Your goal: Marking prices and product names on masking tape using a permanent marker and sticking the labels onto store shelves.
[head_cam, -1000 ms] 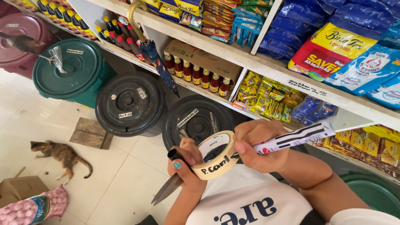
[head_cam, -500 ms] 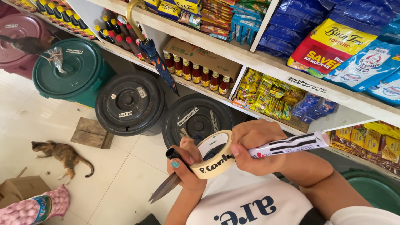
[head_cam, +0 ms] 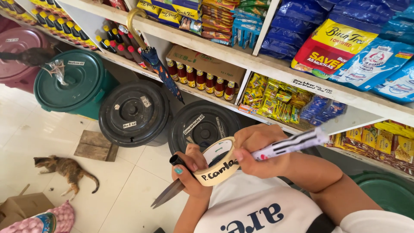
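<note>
Shop shelves (head_cam: 258,64), tiled floor (head_cam: 129,190), bins (head_cam: 133,113)

Three lidded bins (head_cam: 133,113) (two black, one green), one cat (head_cam: 64,169).

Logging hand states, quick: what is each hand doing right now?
Left hand: closed, holding the tape roll and scissors.
Right hand: closed on the marker, tip at the tape roll.

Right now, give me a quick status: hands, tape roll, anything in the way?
Left hand grips masking tape roll plus scissors. Right hand writes on it with marker. Nothing between them.
</note>
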